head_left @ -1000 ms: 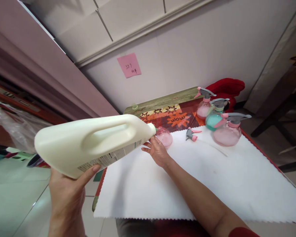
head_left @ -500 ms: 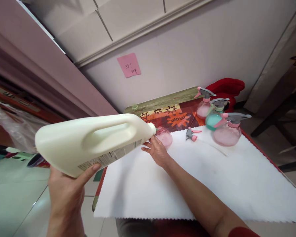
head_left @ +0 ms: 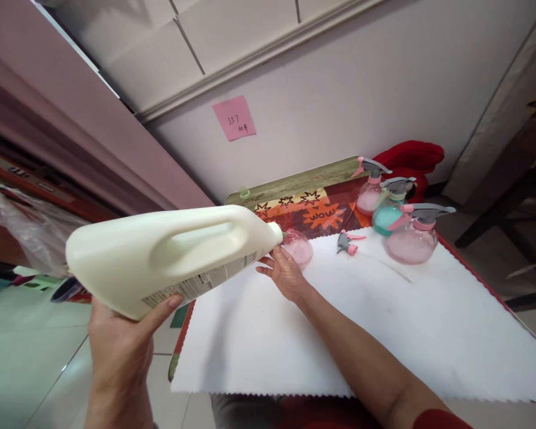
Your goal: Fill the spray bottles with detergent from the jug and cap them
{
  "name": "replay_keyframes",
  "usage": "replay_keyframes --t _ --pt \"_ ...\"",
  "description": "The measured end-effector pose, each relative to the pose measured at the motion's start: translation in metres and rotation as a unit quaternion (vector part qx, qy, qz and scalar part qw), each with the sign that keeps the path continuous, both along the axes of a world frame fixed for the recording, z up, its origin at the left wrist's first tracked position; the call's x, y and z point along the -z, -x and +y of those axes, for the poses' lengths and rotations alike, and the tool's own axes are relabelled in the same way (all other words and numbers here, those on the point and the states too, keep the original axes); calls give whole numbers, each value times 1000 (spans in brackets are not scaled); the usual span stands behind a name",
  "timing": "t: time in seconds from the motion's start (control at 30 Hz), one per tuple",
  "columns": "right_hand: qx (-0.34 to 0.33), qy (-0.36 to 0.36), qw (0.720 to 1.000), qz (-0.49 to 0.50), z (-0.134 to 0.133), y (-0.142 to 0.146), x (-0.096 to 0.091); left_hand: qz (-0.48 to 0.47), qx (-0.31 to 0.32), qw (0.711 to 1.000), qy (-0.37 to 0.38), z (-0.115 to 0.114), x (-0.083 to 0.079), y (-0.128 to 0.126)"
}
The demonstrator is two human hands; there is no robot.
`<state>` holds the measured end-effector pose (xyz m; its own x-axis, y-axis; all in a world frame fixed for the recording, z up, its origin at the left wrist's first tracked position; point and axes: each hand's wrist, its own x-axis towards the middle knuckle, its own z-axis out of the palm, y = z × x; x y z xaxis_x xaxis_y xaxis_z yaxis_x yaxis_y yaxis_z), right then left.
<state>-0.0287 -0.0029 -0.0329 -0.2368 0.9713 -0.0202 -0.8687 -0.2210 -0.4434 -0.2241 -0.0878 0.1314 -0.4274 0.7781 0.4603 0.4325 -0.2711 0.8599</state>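
In the head view, the left grip (head_left: pixel 121 342) clasps the base of a tilted jug (head_left: pixel 116 256), its mouth by the opening of a pink bottle (head_left: pixel 301 250) on the worktop (head_left: pixel 333 171). The right grip (head_left: pixel 289 278) is at the jug's neck; whether clasping, I cannot tell.

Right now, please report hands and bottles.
Left hand supports tilted jug. Right hand at jug's mouth. Mouth at uncapped pink spray bottle. Detached trigger sprayer lies nearby.

One jug (head_left: pixel 116 256), four bottles (head_left: pixel 413 244), four spray heads (head_left: pixel 343 242)
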Motion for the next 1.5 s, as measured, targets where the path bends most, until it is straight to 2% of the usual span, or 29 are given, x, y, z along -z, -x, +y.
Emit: replay_keyframes --t 1.5 --pt "8 17 1000 9 3 -4 -2 23 18 1000 0 11 -8 -3"
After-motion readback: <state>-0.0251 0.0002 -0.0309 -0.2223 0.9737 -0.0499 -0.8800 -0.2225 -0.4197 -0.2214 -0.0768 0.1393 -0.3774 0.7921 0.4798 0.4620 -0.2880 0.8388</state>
